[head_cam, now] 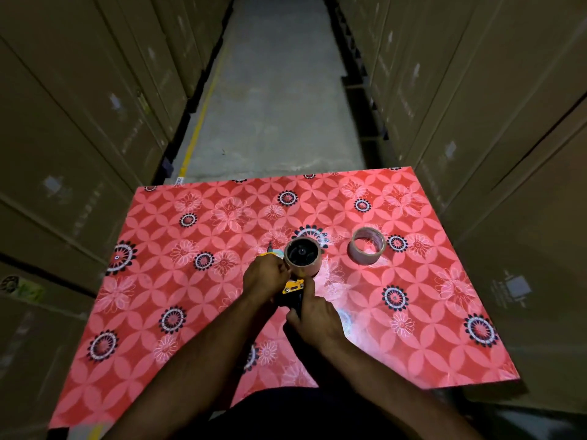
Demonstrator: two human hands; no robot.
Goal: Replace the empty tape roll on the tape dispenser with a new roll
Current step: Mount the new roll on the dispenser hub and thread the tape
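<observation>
On a table under a red floral-patterned cloth (197, 281), near its middle: a yellow-and-black hand-held tape dispenser (293, 286), gripped from both sides. Left hand (265, 276) curled over the dispenser's front left part, fingers bent and pressed against the side of a brown cardboard tape roll (302, 257) seated on the black hub, open end facing up. Right hand (314, 315) closed around the dark handle nearer the body, fingers wrapped tight, thumb up toward the yellow plate. To the right of the mounted roll, apart from it, a second ring of tape with a thin pale wall (367, 246), lying flat on the cloth, untouched. On either side, tall stacks of brown cardboard cartons (79, 122); between them, a grey concrete aisle (276, 90) with a yellow line (203, 115).
</observation>
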